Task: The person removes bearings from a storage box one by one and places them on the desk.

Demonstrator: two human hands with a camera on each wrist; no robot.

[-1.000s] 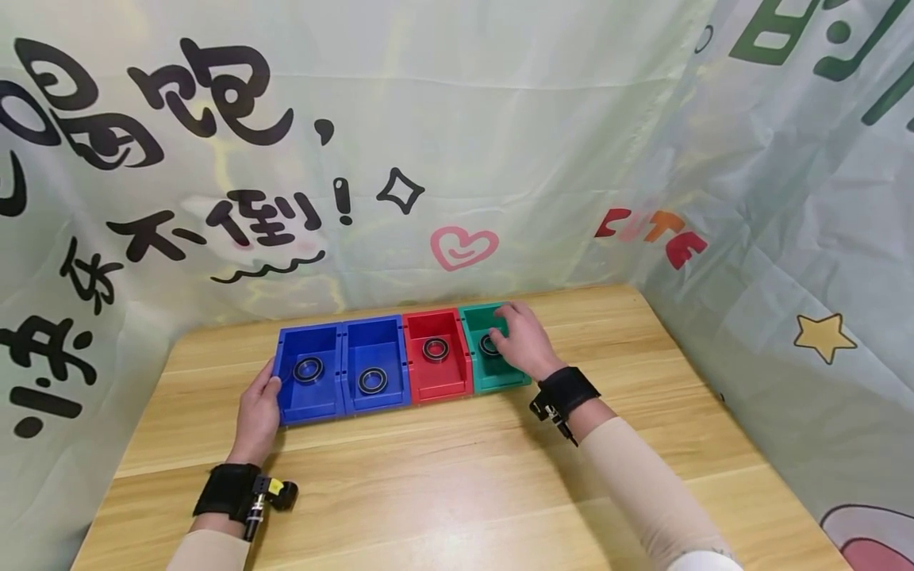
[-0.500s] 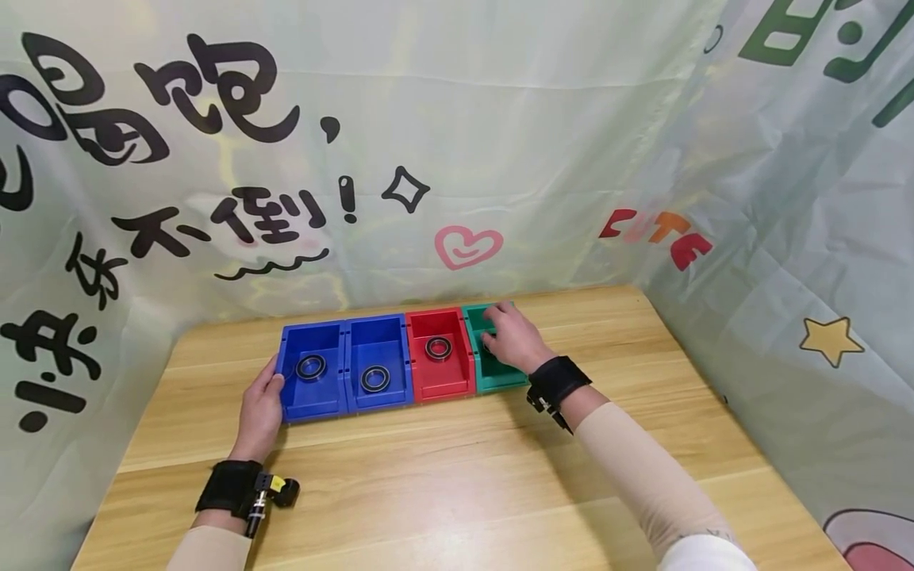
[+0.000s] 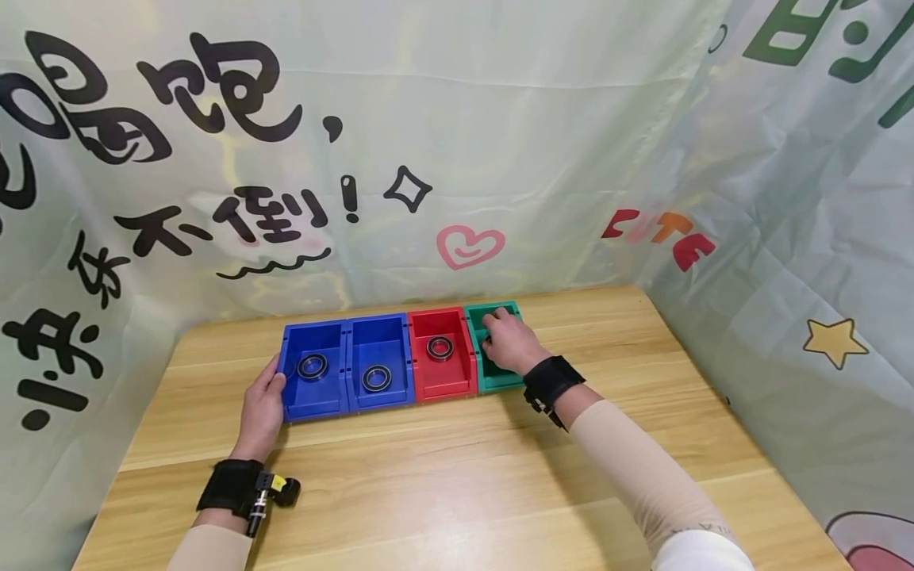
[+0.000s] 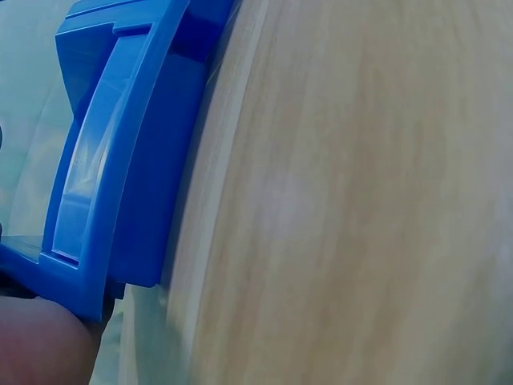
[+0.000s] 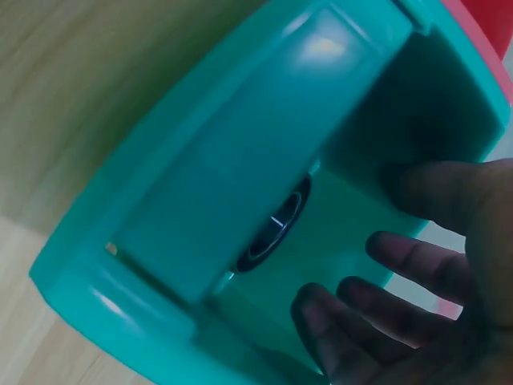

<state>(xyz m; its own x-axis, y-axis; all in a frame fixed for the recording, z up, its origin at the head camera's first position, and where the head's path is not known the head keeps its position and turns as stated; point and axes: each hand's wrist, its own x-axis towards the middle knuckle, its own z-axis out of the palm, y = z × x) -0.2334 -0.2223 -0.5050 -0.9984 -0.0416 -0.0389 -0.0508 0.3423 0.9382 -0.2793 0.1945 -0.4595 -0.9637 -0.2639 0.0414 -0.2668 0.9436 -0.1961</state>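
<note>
Left grip (image 3: 260, 412) holds the outer side of the left blue bin (image 3: 316, 406), thumb at its near corner. Right grip (image 3: 512, 342) hangs over the green bin (image 5: 216, 168) with fingers spread and lightly bent, holding nothing.

From the head view, the back of the right grip covers most of the green bin. The right wrist view looks over the front wall and shows the fourth ring (image 5: 274, 234) on the bin floor, partly hidden by that wall, with a gap between it and the fingertips. The left wrist view shows the left blue bin's side close up and a digit against its corner; no ring can be made out there.

Directly right of the left grip, the first ring (image 3: 312, 377) lies in the left blue bin. Farther along come the second ring (image 3: 376, 389) in the second blue bin (image 3: 378, 341) and the third ring (image 3: 439, 359) in the red bin (image 3: 437, 385), which adjoins the green one.

Behind both grips, the table's back edge runs near the curtain (image 3: 400, 119). Table (image 3: 443, 492) surface stretches between the forearms and rightward past the right grip; its left edge lies nearer the left grip.
</note>
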